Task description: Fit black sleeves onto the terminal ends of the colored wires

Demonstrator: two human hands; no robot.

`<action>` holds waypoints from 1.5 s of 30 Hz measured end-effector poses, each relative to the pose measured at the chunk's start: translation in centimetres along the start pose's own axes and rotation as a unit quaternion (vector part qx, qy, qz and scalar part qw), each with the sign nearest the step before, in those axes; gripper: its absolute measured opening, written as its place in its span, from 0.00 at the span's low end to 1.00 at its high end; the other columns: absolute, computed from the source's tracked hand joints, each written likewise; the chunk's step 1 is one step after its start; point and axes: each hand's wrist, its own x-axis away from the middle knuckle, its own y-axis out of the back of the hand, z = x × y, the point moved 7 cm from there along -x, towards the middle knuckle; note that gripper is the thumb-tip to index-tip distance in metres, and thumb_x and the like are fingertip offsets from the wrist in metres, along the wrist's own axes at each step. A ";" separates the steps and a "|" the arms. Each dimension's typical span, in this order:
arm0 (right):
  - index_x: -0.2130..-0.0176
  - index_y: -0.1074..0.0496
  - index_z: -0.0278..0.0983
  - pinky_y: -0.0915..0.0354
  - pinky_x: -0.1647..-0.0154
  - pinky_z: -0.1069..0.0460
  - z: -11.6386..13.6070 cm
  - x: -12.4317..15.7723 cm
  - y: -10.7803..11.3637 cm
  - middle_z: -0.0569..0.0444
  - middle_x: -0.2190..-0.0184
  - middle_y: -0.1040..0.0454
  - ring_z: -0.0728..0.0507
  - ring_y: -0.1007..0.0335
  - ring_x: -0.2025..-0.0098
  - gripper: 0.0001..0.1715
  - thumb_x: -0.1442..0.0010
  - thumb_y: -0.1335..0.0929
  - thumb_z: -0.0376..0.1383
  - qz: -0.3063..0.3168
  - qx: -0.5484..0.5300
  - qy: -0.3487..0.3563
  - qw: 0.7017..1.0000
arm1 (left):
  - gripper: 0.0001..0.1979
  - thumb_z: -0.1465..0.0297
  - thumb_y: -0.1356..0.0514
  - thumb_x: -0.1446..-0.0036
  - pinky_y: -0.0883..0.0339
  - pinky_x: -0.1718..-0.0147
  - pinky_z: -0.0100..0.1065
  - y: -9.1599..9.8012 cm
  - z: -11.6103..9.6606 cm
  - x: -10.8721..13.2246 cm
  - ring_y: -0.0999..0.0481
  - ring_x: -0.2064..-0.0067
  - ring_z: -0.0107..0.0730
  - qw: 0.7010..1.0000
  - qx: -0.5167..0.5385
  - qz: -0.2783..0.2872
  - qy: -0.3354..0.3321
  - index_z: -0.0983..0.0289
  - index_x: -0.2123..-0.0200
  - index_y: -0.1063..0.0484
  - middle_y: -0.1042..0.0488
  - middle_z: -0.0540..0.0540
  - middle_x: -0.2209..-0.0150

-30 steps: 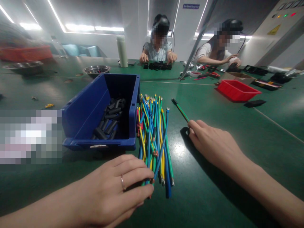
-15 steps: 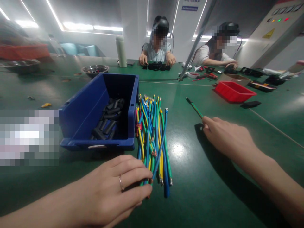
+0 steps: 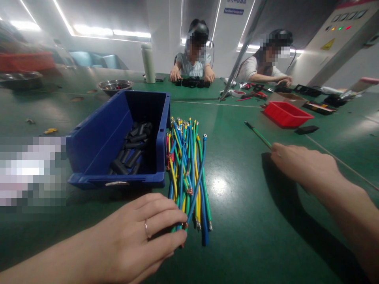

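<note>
Thin green cable with a black sleeve on its far tip (image 3: 262, 136) is what I am watching through the head camera, right of centre in the frame. It runs straight and slanting, the dark tip toward upper left, the green length leading down into the right hand (image 3: 304, 159). Thumb and fingertips there are pinched together on it, with no gap that I can see, and the palm hides the rest of the cable from me. That hand casts a long shadow over the green tabletop (image 3: 237, 240).

At lower left I have the left hand (image 3: 133, 232), palm down, a slim metal ring (image 3: 146, 228) on one finger. Its fingers are lightly bent and slightly parted, their tips touching the near end of a loose bundle of blue, green and yellow cables (image 3: 185, 157); a bare copper end shows between two of them. Whether they are clamped on any strand I cannot tell. Ring-shaped metal lugs cap several cables at the bundle's far end, near mid-frame.

Just left of the bundle stands a deep blue plastic bin (image 3: 142, 180), with short black tubes (image 3: 136, 139) heaped inside. A red plastic tray (image 3: 286, 117) sits at upper right, well apart from the bundle
</note>
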 end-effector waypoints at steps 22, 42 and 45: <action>0.61 0.25 0.38 0.45 0.69 0.44 -3.5 -1.5 -0.7 0.34 0.56 0.23 0.36 0.27 0.65 0.19 0.36 0.42 0.39 -0.019 -0.040 -0.047 0.998 | 0.15 0.75 0.43 0.35 0.35 0.41 0.37 -0.2 -0.1 0.5 0.29 0.45 0.38 1.000 -0.006 0.024 0.005 0.64 0.46 0.28 0.25 0.58 0.47; 0.57 0.27 0.37 0.34 0.63 0.53 8.0 5.3 3.6 0.49 0.61 0.24 0.46 0.28 0.63 0.15 0.32 0.39 0.40 -0.132 -0.308 0.349 0.875 | 0.10 0.76 0.43 0.35 0.30 0.47 0.36 0.4 -0.1 -0.1 0.25 0.52 0.36 0.999 -0.001 -0.048 0.018 0.65 0.53 0.25 0.20 0.56 0.53; 0.58 0.27 0.37 0.39 0.70 0.55 11.7 9.3 3.4 0.55 0.69 0.26 0.51 0.33 0.72 0.12 0.32 0.39 0.36 -0.089 -0.372 0.491 0.783 | 0.09 0.75 0.44 0.33 0.31 0.48 0.33 0.4 -0.2 -0.1 0.25 0.53 0.34 0.999 0.005 -0.049 0.014 0.67 0.54 0.25 0.20 0.55 0.54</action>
